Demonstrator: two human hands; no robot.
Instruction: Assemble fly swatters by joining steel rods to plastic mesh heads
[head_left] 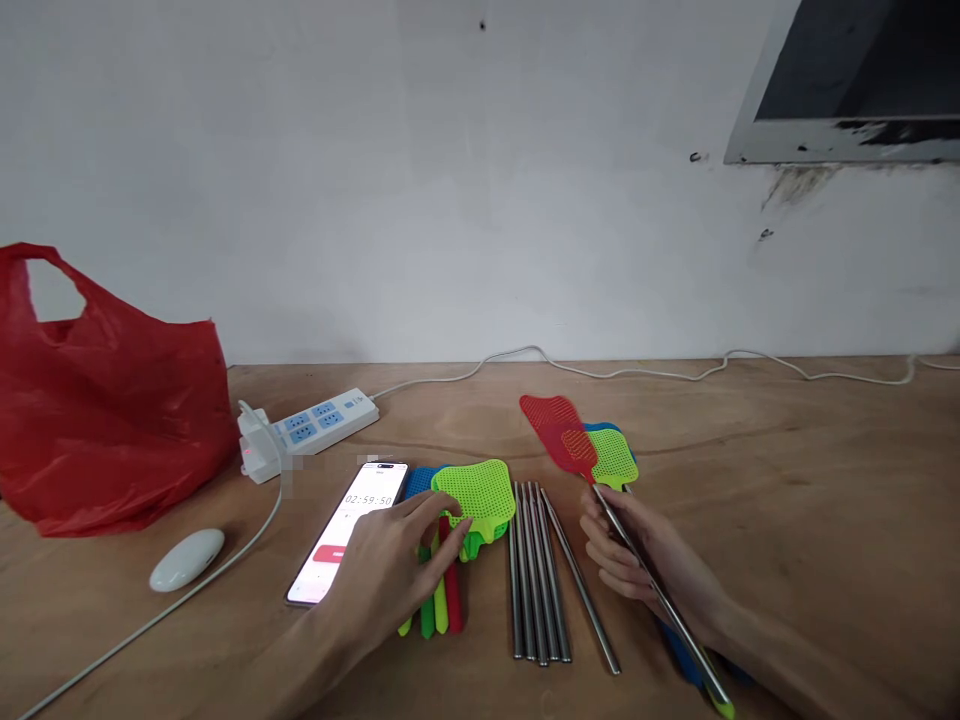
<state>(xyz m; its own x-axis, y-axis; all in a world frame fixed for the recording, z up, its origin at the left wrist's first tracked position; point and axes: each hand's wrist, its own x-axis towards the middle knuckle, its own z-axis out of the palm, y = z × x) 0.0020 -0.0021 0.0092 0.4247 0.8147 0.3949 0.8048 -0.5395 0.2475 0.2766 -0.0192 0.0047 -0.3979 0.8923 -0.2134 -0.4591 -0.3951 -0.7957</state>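
Note:
My right hand [645,560] is closed around the metal rod of a fly swatter [562,437] with a red mesh head tilted up to the left and a yellow-green end at the bottom. Behind it a yellow-green swatter head [613,458] and a blue one lie on the table. My left hand [405,555] hovers palm down over loose plastic handles, among them a red handle [452,590] and a green handle [427,612]. Its thumb and index finger are apart, close to a pile of yellow-green mesh heads [480,492]. Several metal rods [536,580] lie between my hands.
A phone [375,490] showing a timer lies left of the handles. Farther left are a white power strip [330,425], a white oval device [187,560] with a cable, and a red plastic bag [112,420]. A white cord [615,375] runs along the wall.

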